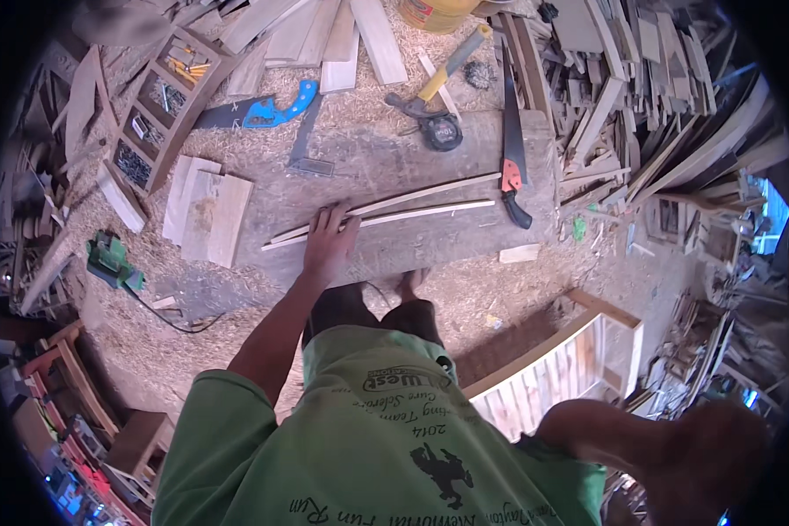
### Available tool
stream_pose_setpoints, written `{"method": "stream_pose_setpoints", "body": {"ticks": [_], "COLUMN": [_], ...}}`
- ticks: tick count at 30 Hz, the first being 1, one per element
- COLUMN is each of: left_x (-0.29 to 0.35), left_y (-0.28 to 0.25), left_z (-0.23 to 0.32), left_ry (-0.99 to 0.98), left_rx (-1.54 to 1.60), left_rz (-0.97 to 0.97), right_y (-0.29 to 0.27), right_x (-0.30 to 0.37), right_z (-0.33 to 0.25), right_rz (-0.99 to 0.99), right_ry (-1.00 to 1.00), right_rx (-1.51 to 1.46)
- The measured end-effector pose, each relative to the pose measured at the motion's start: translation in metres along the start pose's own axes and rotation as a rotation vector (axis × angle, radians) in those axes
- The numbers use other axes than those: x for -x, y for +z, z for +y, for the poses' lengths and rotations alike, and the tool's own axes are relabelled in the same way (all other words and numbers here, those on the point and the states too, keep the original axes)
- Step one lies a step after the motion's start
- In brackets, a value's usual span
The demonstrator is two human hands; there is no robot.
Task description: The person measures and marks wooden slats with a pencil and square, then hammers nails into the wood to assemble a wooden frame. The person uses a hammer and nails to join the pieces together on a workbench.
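Observation:
On the worn wooden board, two thin wooden strips lie side by side, fanning slightly apart toward the right. My left hand is over their left part with its fingers curled onto them. At the far lower right my right hand is raised away from the board; it is dark and blurred, so its fingers cannot be made out. A handsaw with an orange and black handle lies across the board's right side, by the end of the longer strip. A black tape measure sits farther back.
A hammer, a blue-handled saw and a try square lie toward the back. Left are a compartmented wooden box, flat wood pieces and a green power tool. Scrap wood is piled right; a slatted wooden frame stands nearer.

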State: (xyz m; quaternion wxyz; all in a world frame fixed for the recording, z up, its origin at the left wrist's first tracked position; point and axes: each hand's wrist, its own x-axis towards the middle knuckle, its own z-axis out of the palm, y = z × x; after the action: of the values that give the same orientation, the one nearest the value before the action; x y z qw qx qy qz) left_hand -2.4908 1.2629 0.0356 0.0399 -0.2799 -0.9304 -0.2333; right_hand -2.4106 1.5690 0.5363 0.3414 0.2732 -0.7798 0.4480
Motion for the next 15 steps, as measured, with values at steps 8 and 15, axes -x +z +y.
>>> {"method": "stream_pose_setpoints", "body": {"ticks": [8,15], "left_x": [-0.012,-0.011], "left_y": [0.024,0.03], "left_z": [0.022,0.027], "left_ry": [-0.103,-0.209], "left_rx": [0.021,0.093], "left_rz": [0.043,0.117], "right_y": [0.128,0.172], "right_x": [0.233,0.366], "right_z": [0.168,0.253], "right_rz": [-0.19,-0.422], "right_ry": [1.376,1.054], "right_rx": [-0.245,0.217]}}
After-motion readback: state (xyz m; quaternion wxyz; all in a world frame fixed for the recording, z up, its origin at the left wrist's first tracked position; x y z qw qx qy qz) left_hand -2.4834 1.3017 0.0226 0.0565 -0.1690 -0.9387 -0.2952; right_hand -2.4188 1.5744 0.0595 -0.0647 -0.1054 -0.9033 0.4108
